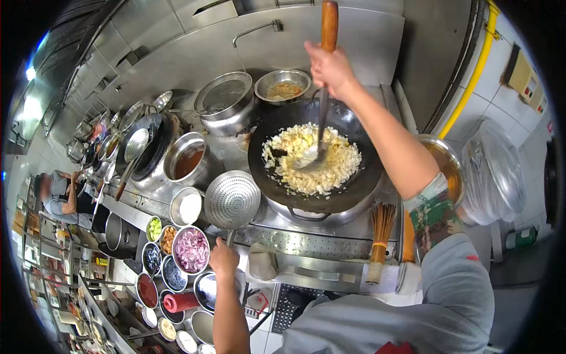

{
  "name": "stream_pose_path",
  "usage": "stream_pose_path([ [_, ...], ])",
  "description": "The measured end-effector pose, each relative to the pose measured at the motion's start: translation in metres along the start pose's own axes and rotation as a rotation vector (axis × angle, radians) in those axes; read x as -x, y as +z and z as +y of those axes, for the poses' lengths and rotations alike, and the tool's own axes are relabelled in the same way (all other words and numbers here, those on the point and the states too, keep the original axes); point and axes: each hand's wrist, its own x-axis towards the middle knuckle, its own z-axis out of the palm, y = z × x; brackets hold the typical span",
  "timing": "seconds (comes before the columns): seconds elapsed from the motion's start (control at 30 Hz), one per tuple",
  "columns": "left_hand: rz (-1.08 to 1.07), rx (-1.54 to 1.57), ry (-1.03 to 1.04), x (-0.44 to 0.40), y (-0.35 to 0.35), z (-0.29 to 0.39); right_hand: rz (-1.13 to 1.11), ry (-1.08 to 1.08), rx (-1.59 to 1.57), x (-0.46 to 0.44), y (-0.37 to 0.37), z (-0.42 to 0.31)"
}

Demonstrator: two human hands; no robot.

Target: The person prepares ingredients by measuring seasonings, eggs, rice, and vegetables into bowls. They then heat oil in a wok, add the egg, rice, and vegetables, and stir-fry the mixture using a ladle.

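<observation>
A black wok [321, 203] sits on the stove, holding a heap of fried rice [330, 168] with yellowish bits. My right hand [331, 72] is wrapped round a wok spatula [322, 115] below its wooden grip. The blade is down in the rice and partly covered by it. Lower left, my left hand [224, 258] is closed at the short visible handle of a perforated skimmer [232, 199]. The skimmer's round bowl lies level beside the wok's left side. A metal bowl of chopped red onion [191, 249] stands just left of that hand.
A pot of brown sauce [187, 162], a covered pot [224, 94] and a bowl of food [283, 87] stand around the wok. A bamboo brush [380, 236] lies at the stove's front edge. A red squeeze bottle [180, 302] lies among ingredient bowls. A co-worker [59, 194] stands far left.
</observation>
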Motion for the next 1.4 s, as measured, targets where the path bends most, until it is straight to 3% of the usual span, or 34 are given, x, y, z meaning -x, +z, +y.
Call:
stream_pose_path([
  [0.1,0.480,0.223,0.509,0.044,-0.026,0.050,0.086,-0.105,-0.008,-0.006,-0.015,-0.013],
  [0.17,0.527,0.359,0.880,0.092,-0.066,0.125,0.225,-0.162,-0.061,0.000,-0.033,0.007],
  [0.2,0.477,0.405,0.971,0.101,-0.066,0.156,0.227,-0.175,0.012,0.006,-0.037,0.026],
  [0.33,0.295,0.461,1.136,0.095,-0.026,0.180,0.201,0.090,-0.036,-0.006,-0.047,-0.013],
  [0.47,0.314,0.534,1.048,0.157,-0.074,0.174,0.223,0.193,0.025,0.035,-0.047,-0.069],
  [0.57,0.344,0.596,1.077,0.134,-0.030,0.190,0.379,0.027,0.217,0.064,-0.020,-0.052],
  [0.7,0.291,0.545,1.076,0.151,0.000,0.144,0.381,-0.146,0.123,0.093,-0.025,-0.069],
  [0.77,0.273,0.654,1.177,0.182,-0.028,0.115,0.350,-0.159,0.077,0.090,-0.040,-0.074],
  [0.8,0.242,0.564,1.143,0.187,-0.048,0.118,0.343,-0.139,0.087,0.088,-0.039,-0.073],
  [0.9,0.383,0.691,1.142,0.155,-0.079,0.170,0.424,-0.103,0.215,0.097,0.003,-0.061],
  [0.97,0.383,0.629,1.089,0.139,-0.034,0.175,0.471,-0.103,0.369,0.092,0.018,-0.032],
  [1.03,0.376,0.593,1.078,0.139,0.000,0.158,0.373,-0.317,0.496,0.088,0.005,-0.007],
  [1.07,0.376,0.595,1.098,0.145,0.017,0.138,0.278,-0.371,0.446,0.100,0.005,-0.020],
  [1.1,0.381,0.600,1.118,0.142,0.023,0.131,0.157,-0.230,0.247,0.114,0.008,-0.041],
  [1.17,0.392,0.581,1.140,0.143,-0.010,0.139,0.051,-0.126,0.173,0.110,-0.008,-0.055],
  [1.23,0.297,0.642,1.079,0.153,-0.044,0.154,0.174,-0.147,0.149,0.103,-0.008,-0.070],
  [1.4,0.278,0.609,1.084,0.105,-0.021,0.189,0.148,-0.359,0.090,0.100,-0.036,-0.087],
])
